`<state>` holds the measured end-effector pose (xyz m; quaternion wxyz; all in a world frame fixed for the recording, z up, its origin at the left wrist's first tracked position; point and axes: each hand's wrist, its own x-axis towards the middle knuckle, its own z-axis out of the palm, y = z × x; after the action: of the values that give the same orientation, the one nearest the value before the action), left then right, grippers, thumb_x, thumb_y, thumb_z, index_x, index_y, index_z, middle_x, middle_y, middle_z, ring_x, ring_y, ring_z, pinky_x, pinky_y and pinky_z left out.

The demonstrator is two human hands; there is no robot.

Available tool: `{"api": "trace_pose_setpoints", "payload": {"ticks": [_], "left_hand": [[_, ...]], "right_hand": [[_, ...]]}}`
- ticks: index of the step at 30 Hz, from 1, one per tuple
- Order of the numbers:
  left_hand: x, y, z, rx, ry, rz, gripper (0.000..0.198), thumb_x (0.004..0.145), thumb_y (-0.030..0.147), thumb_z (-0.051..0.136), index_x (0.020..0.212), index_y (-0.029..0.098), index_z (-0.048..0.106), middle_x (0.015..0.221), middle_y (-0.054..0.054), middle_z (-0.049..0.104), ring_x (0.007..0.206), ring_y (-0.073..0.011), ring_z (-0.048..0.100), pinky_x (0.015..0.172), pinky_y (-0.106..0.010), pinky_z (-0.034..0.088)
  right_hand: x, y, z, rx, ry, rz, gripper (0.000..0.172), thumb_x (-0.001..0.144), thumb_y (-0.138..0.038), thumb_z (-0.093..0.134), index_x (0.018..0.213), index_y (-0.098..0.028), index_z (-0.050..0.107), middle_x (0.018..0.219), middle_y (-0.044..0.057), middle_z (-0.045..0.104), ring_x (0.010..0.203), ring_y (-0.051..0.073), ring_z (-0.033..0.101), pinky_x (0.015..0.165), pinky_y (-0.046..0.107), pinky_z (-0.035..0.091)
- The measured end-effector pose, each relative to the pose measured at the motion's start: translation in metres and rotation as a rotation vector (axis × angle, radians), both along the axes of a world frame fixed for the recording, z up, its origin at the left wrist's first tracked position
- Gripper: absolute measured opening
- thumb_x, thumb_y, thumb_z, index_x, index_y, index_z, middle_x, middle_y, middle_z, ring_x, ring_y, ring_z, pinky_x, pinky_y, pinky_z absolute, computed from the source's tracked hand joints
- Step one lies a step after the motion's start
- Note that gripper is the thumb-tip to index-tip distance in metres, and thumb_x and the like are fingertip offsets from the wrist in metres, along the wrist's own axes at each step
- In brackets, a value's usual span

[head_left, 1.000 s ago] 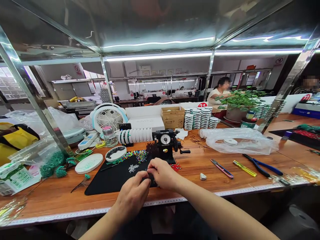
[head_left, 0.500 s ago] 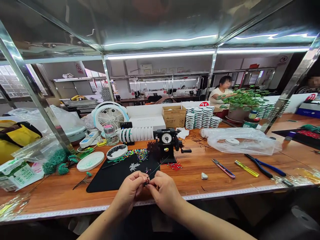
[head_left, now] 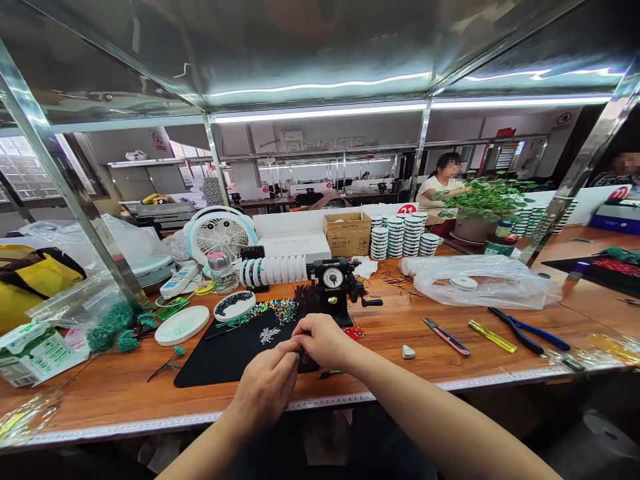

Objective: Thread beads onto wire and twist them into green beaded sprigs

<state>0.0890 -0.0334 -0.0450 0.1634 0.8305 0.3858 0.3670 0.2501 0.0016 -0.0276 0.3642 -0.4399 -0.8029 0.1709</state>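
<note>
My left hand (head_left: 270,381) is closed, with thumb and fingers pinched together above the front edge of a black mat (head_left: 220,357). Just above and to its right, my right hand (head_left: 323,340) is also closed, its fingertips meeting the left ones. Whatever sits between the fingers is small and hidden. A short dark green strand (head_left: 330,375) shows beneath my right wrist. Behind the hands lie small silver pieces (head_left: 269,335) and mixed coloured beads (head_left: 283,310). A black hand-cranked winder (head_left: 334,283) carries a row of white spools (head_left: 280,269).
Snips (head_left: 447,336), a yellow tube (head_left: 493,336) and blue-handled pliers (head_left: 520,331) lie to the right. Round white trays (head_left: 183,325) stand left. Stacked spools (head_left: 395,237), a cardboard box (head_left: 347,235) and a fan (head_left: 220,237) line the back. A person (head_left: 443,180) sits beyond.
My right hand has moved up and is turned more over the left, covering some red pieces by the winder. The thin thread that ran up from my fingers no longer shows.
</note>
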Motion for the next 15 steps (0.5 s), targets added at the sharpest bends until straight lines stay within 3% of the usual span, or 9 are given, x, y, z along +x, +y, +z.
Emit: {"api": "trace_pose_setpoints", "payload": {"ticks": [3,5,8,10,12,15], "left_hand": [[0.002,0.005,0.001,-0.265,-0.276,0.047,0.012,0.08,0.025,0.054,0.073,0.019,0.062,0.079,-0.005,0.062,0.071,-0.0174,0.054,0.067,-0.027,0.041],[0.003,0.007,0.001,-0.539,-0.501,0.094,0.014,0.077,0.029,0.057,0.07,0.018,0.059,0.059,0.001,0.052,0.05,-0.0113,0.043,0.049,-0.023,0.034],[0.003,0.008,0.001,-0.755,-0.655,0.107,0.017,0.074,0.031,0.059,0.067,0.016,0.057,0.049,0.007,0.042,0.039,-0.0057,0.025,0.042,-0.02,0.021],[0.002,0.007,0.002,-0.742,-0.637,0.1,0.016,0.073,0.03,0.059,0.066,0.015,0.057,0.05,0.006,0.043,0.039,-0.0052,0.026,0.041,-0.02,0.021],[-0.001,0.005,0.005,-0.637,-0.512,0.075,0.015,0.076,0.029,0.058,0.07,0.015,0.059,0.057,0.003,0.051,0.045,-0.0077,0.037,0.045,-0.02,0.03],[-0.007,0.002,0.006,-0.268,-0.174,0.004,0.014,0.084,0.025,0.05,0.08,0.017,0.06,0.081,-0.005,0.06,0.075,-0.016,0.055,0.068,-0.027,0.043]], "right_hand": [[0.002,-0.015,-0.008,0.118,0.046,-0.155,0.012,0.083,-0.022,0.057,0.081,-0.017,0.068,0.083,0.005,0.059,0.078,0.016,0.055,0.067,0.025,0.041],[0.0,-0.027,-0.016,0.163,0.06,-0.23,0.017,0.081,-0.035,0.061,0.082,-0.02,0.068,0.081,0.004,0.056,0.077,0.017,0.054,0.066,0.026,0.04],[-0.006,-0.041,-0.03,0.063,0.023,-0.181,0.019,0.079,-0.037,0.063,0.069,-0.022,0.067,0.069,0.001,0.053,0.064,0.014,0.051,0.058,0.024,0.038],[-0.009,-0.046,-0.035,0.088,-0.014,-0.153,0.018,0.084,-0.026,0.056,0.07,-0.02,0.065,0.072,0.001,0.053,0.067,0.014,0.05,0.06,0.024,0.039],[-0.008,-0.046,-0.033,0.228,-0.06,-0.119,0.016,0.086,-0.016,0.049,0.078,-0.019,0.063,0.083,0.005,0.055,0.08,0.018,0.05,0.07,0.028,0.041],[-0.005,-0.038,-0.021,0.315,-0.088,0.005,0.019,0.084,-0.008,0.045,0.089,-0.017,0.06,0.095,0.008,0.052,0.085,0.018,0.05,0.074,0.029,0.042]]}}
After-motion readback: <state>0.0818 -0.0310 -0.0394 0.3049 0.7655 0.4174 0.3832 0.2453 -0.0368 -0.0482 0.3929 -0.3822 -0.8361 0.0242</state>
